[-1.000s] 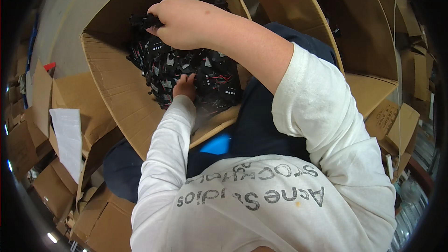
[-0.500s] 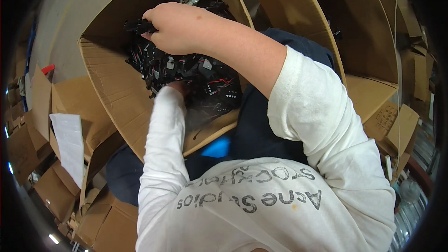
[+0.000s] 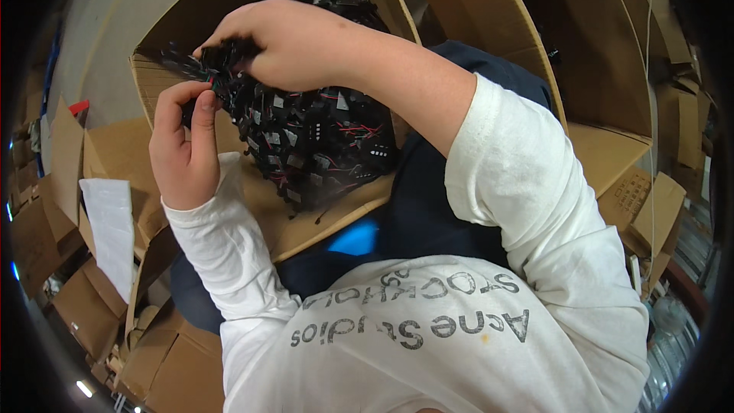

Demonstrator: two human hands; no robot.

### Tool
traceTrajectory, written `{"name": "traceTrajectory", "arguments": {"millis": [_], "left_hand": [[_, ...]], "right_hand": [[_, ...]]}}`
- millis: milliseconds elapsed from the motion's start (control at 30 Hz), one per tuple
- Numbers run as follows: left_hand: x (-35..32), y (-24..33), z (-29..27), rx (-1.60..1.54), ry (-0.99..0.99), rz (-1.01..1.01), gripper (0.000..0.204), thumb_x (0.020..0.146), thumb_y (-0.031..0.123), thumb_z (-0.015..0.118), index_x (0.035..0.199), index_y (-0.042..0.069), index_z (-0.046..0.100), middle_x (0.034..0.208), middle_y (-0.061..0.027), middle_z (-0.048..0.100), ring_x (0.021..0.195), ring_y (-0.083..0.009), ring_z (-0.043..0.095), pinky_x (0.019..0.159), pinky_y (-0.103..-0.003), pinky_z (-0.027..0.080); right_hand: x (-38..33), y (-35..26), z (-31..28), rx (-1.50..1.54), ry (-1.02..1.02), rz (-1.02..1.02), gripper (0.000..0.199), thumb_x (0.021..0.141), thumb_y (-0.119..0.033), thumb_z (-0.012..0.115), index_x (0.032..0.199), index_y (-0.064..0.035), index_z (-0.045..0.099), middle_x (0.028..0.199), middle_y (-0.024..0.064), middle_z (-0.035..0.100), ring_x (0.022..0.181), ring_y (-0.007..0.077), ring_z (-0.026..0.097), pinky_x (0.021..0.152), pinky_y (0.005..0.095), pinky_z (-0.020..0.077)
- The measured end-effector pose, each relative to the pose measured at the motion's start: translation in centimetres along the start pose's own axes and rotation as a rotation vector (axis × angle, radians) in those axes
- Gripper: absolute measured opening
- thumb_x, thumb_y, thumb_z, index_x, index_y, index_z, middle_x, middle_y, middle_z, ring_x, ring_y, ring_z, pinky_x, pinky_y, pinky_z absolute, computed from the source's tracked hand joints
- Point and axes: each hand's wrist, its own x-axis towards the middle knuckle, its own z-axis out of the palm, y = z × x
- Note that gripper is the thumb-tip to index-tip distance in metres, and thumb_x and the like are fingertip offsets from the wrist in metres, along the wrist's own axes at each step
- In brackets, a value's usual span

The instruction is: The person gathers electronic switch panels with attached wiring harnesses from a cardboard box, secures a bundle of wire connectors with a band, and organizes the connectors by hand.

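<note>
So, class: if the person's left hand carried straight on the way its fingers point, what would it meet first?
Most likely the left hand would meet the right hand above it, both pinching the small black parts; depth is unclear.

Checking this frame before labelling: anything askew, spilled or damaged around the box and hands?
Nothing spilled or visibly damaged. The small black parts with red wires sit in a tangled heap inside the open cardboard box. Left hand and right hand both pinch a piece at the box's upper left edge.
</note>
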Motion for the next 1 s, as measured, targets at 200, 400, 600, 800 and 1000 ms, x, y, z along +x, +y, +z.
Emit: {"name": "traceTrajectory", "arguments": {"millis": [200, 400, 600, 800, 1000], "left_hand": [[-0.1, 0.0, 2.6, -0.633, 0.182, 0.066, 0.028, 0.107, 0.022, 0.054, 0.123, -0.001, 0.052, 0.101, -0.0091, 0.065, 0.080, -0.0142, 0.061, 0.069, -0.023, 0.045], [0.2, -14.2, 10.7, -0.483, -0.016, -0.145, 0.028, 0.104, 0.026, 0.055, 0.121, 0.004, 0.058, 0.101, -0.0107, 0.067, 0.083, -0.0190, 0.065, 0.071, -0.031, 0.051], [-11.5, -16.9, 29.0, 0.473, -0.778, 0.210, 0.032, 0.088, 0.019, 0.056, 0.118, 0.015, 0.066, 0.130, -0.0078, 0.064, 0.124, -0.0292, 0.055, 0.100, -0.045, 0.049], [-14.0, -20.7, 32.6, 0.791, -0.893, 0.196, 0.037, 0.093, 0.024, 0.053, 0.127, 0.011, 0.061, 0.135, -0.0051, 0.061, 0.130, -0.0276, 0.050, 0.108, -0.048, 0.041], [-10.2, -15.5, 28.0, 0.596, -0.628, 0.378, 0.027, 0.096, 0.027, 0.052, 0.103, 0.015, 0.075, 0.127, -0.0096, 0.068, 0.125, -0.0255, 0.057, 0.112, -0.047, 0.035]], "right_hand": [[0.1, -1.3, -1.0, 0.255, -0.347, 0.088, 0.020, 0.091, -0.011, 0.063, 0.108, -0.0035, 0.070, 0.092, 0.0130, 0.073, 0.092, 0.0297, 0.069, 0.081, 0.0364, 0.0530], [1.3, -0.5, -1.1, -0.024, 0.174, 0.249, 0.021, 0.094, -0.019, 0.064, 0.104, -0.0002, 0.068, 0.081, 0.0184, 0.069, 0.079, 0.0311, 0.069, 0.070, 0.0413, 0.0518], [0.9, -3.3, -0.2, -0.494, 0.407, 0.399, 0.027, 0.090, 0.000, 0.055, 0.115, 0.0094, 0.059, 0.116, 0.0304, 0.058, 0.116, 0.0465, 0.055, 0.102, 0.0439, 0.0454], [0.7, -0.7, -2.6, 0.025, 0.208, 0.277, 0.024, 0.087, -0.006, 0.058, 0.103, 0.0062, 0.069, 0.105, 0.0303, 0.063, 0.113, 0.0371, 0.058, 0.094, 0.0394, 0.0527], [-0.3, -0.6, -3.7, 0.042, 0.144, 0.361, 0.024, 0.083, -0.004, 0.059, 0.102, 0.0064, 0.069, 0.106, 0.0298, 0.063, 0.111, 0.0358, 0.057, 0.093, 0.0388, 0.0532]]}}
